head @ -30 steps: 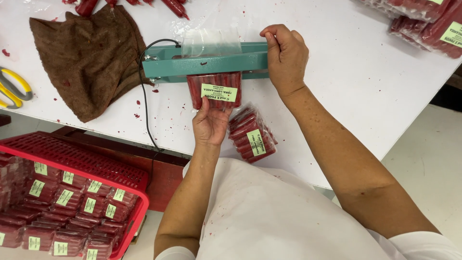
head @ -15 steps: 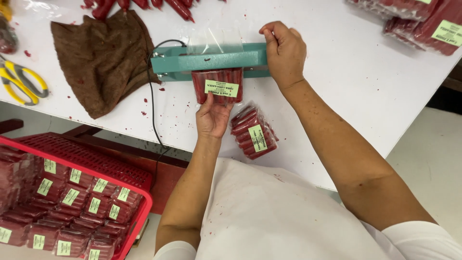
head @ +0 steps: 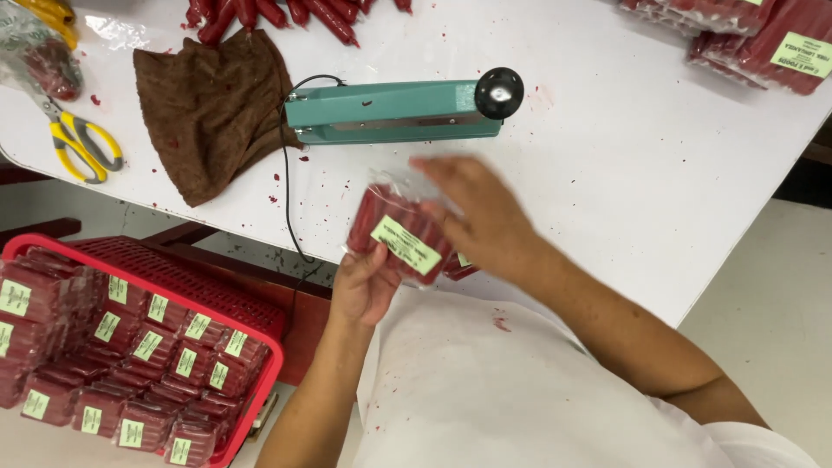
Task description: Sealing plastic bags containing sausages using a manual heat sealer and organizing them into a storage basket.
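One clear plastic packet of red sausage sticks with a pale green label (head: 400, 238), held just off the near edge of the white tabletop (head: 607, 173), at about 6 o'clock from the teal bar-shaped heat sealer with a black knob (head: 394, 111).

Grip: left hand (head: 364, 282) under the packet's lower end, thumb and fingers closed lightly around it. Right hand (head: 481, 212) blurred, lying over the packet's right side at 3 o'clock; fingers look spread and partly curled, and whether they actually clasp the packet I cannot tell.

Handling, by judgement: light, a one-hand item. Sticks inside are firm, giving the packet some stiffness along its length, but the film is thin, slick and crinkly, likely to slide under greasy fingers. Best hold is across the broad middle, over the label, thumb on one face and fingers on the other; the loose film at the top end offers poor purchase and may tear or crease.

Surroundings: a second labelled packet (head: 455, 264) partly hidden beneath the right hand; brown knitted cloth (head: 208, 108) at 9 o'clock of the sealer; yellow-handled scissors (head: 82, 147) further left; loose red sausage sticks (head: 277, 13) at 12 o'clock; red plastic basket (head: 260, 381) at 8 o'clock below the table, filled with like packets.
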